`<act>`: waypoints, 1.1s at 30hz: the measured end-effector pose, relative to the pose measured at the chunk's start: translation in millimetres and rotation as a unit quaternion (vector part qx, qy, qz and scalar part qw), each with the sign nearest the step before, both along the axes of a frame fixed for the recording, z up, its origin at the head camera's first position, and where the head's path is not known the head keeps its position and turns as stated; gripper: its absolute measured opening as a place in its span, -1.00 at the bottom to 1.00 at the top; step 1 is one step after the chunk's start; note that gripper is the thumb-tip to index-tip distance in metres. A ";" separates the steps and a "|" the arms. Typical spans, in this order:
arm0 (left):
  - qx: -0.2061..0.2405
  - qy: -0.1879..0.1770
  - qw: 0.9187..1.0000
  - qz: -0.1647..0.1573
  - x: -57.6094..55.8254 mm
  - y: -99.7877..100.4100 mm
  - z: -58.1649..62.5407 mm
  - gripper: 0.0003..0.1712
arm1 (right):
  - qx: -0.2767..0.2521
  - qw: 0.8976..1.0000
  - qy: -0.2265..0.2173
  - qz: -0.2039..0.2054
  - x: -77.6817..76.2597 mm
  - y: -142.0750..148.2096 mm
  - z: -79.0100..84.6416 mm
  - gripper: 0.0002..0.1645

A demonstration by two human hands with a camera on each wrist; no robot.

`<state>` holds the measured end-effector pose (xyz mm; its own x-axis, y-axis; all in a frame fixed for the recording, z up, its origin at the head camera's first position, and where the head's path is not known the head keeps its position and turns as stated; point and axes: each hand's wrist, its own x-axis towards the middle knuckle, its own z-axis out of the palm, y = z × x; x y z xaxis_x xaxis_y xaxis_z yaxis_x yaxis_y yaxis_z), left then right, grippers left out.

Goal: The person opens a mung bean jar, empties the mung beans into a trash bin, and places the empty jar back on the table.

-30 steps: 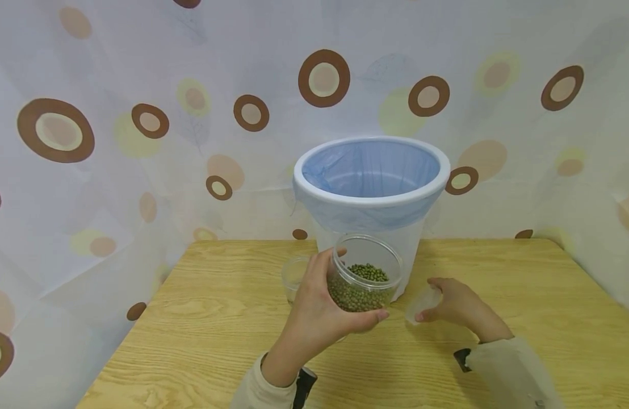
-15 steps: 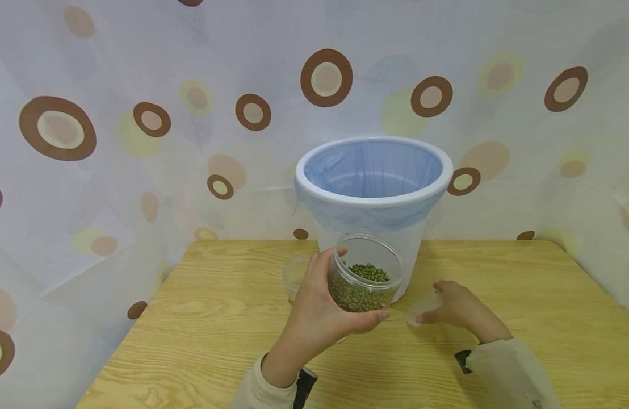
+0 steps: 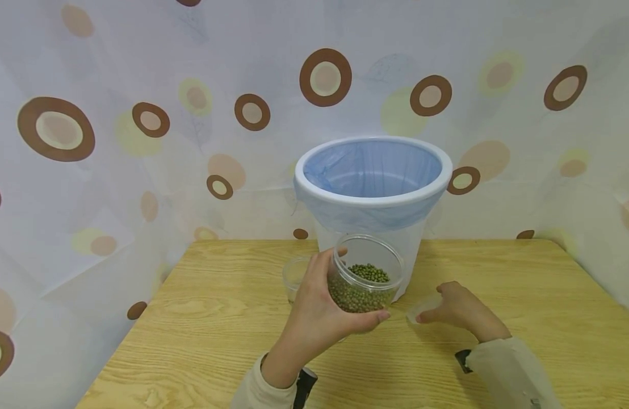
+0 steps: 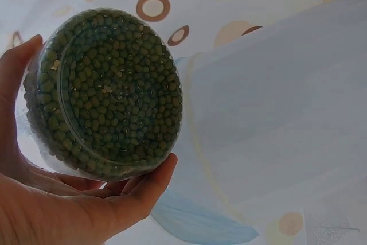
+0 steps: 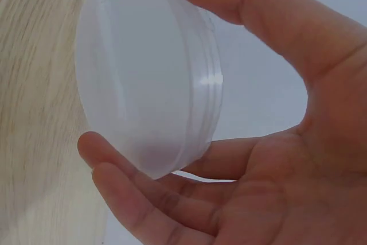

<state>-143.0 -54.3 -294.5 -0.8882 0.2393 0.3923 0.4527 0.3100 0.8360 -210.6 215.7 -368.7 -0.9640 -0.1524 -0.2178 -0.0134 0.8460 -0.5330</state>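
My left hand [image 3: 317, 307] grips a clear plastic jar [image 3: 373, 295] by its side, above the table. The jar has no lid on and tilts toward me. Green mung beans [image 3: 368, 272] fill its lower part; through its base they show closely packed in the left wrist view. To the right and lower, my right hand [image 3: 460, 309] holds a frosted, translucent screw lid [image 5: 146, 73] on edge between thumb and fingers. Jar and lid are apart. Part of the lid is hidden by the fingers in the head view.
Behind the jar stands a white bin [image 3: 365, 221] lined with a blue bag [image 3: 370, 167]. Another clear container [image 3: 294, 271] sits on the wooden table [image 3: 217, 318], partly hidden by my left hand. A patterned sheet [image 3: 192, 57] covers the wall behind.
The right hand has tilted the lid slightly and shifted a little to the right. The left hand and the jar stay where they were.
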 end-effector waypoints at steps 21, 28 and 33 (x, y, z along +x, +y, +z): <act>-0.004 0.003 1.000 0.002 0.8 0.0 2.2 0.04 | 0.024 1.000 0.007 -0.013 -5.4 -0.7 -25.4 0.07; 0.001 0.002 1.000 0.000 0.4 -1.0 2.4 0.05 | 0.028 0.999 0.033 -0.009 -6.3 -4.8 -30.2 -0.14; 0.001 0.000 1.000 0.001 0.0 -1.3 1.3 0.04 | 0.012 0.999 0.050 -0.013 -4.6 -9.9 -30.9 -0.40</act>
<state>-143.0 -55.7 -293.2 -0.8886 0.2370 0.3926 0.4521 0.3093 0.8366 -215.2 205.8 -399.6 -0.9848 -0.1230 -0.1226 -0.0439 0.8593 -0.5095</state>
